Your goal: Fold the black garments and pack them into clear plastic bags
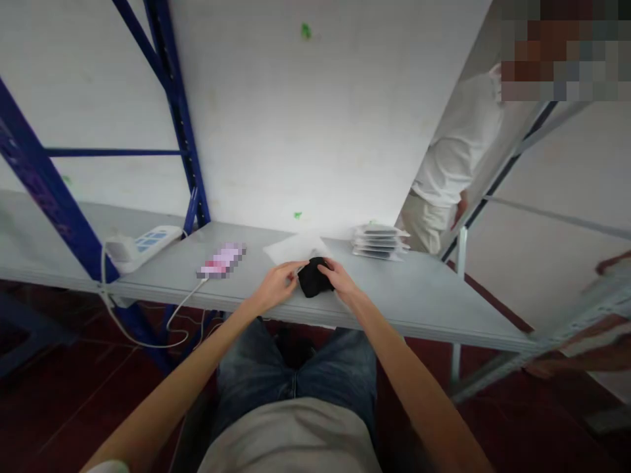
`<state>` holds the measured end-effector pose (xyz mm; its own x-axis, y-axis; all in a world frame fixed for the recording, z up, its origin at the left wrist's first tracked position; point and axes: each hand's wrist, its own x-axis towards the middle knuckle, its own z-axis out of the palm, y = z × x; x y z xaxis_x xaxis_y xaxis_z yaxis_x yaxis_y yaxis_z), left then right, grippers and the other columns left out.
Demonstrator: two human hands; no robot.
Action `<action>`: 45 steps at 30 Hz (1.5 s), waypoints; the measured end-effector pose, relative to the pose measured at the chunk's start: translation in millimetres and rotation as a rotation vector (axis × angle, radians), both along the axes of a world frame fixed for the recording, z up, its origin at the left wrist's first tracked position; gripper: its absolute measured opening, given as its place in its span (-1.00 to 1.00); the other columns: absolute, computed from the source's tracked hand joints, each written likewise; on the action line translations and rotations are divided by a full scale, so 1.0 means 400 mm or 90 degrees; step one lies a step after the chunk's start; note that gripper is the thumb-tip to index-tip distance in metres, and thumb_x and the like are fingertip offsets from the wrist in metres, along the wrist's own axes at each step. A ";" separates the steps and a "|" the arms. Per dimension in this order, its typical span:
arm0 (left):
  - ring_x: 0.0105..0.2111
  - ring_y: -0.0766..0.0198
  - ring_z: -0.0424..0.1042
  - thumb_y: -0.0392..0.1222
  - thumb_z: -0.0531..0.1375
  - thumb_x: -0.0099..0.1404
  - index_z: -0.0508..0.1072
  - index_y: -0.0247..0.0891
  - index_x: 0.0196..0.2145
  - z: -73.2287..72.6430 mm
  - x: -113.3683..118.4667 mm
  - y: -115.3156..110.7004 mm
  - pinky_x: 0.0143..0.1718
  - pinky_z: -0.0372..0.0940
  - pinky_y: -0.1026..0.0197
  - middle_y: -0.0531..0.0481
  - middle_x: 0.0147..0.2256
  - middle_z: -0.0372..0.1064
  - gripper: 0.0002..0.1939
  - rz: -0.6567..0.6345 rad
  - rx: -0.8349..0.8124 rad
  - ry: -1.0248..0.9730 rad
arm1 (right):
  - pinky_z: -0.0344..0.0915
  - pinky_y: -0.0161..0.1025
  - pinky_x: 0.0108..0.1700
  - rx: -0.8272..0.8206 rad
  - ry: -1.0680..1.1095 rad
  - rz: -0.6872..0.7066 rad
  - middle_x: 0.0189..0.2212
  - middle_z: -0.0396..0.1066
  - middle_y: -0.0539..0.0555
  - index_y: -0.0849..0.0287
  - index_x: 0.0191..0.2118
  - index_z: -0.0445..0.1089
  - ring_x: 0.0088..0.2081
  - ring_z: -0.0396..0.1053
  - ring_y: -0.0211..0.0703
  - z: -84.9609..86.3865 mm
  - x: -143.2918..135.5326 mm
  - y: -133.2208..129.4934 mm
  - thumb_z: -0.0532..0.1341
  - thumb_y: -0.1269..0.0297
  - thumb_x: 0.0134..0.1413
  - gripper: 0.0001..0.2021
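Observation:
A small black item, soft and folded like cloth, is held between my two hands just above the front part of the grey table. My left hand has its fingers closed at the item's left edge. On the right side, my right hand grips it with the thumb pressed on top. What kind of item it is cannot be made out. Right behind it lies a thin white sheet or bag, partly covered by the item and my fingers.
A stack of flat clear-wrapped packets sits at the back right of the table. Leftward lie a phone on a white cable and a power strip. Blue rack posts rise at left. A person in white stands beyond the panel.

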<state>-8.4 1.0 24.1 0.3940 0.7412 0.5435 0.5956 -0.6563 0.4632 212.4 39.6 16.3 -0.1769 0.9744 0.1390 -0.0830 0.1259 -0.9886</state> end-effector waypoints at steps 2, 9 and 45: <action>-0.26 0.24 0.47 -0.33 0.07 0.33 0.44 -0.18 0.24 0.003 -0.004 0.000 -0.03 0.40 0.15 -0.03 -0.16 0.55 -0.46 -0.004 -0.021 -0.014 | 0.37 -0.14 0.14 -0.055 0.027 0.020 -0.11 0.63 0.02 0.05 -0.10 0.55 -0.03 0.52 -0.10 0.001 -0.008 0.003 0.38 0.27 0.03 -0.74; -0.28 0.30 0.47 -0.36 0.10 0.24 0.37 -0.18 0.24 -0.005 -0.012 0.009 0.00 0.43 0.14 -0.08 0.16 0.46 -0.40 0.002 -0.066 -0.056 | 0.45 -0.30 -0.14 -0.167 0.183 0.043 -0.25 0.63 0.02 0.09 -0.15 0.51 -0.22 0.56 -0.16 0.009 0.013 -0.004 0.34 0.37 0.03 -0.78; -0.06 0.05 0.54 -0.31 0.08 0.37 0.38 -0.20 -0.09 -0.044 -0.009 0.026 0.01 0.39 0.03 -0.16 -0.09 0.54 -0.81 0.204 -0.065 0.040 | 0.18 0.05 0.32 0.079 -0.350 -0.179 0.03 0.54 0.24 0.16 -0.03 0.51 0.16 0.40 0.06 0.004 -0.096 0.047 0.19 0.27 0.29 -0.77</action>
<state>-12.2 11.4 6.3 0.1629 0.8817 0.4428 0.7930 -0.3840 0.4729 174.1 58.4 17.8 0.0056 0.9766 0.2148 0.4857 0.1851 -0.8543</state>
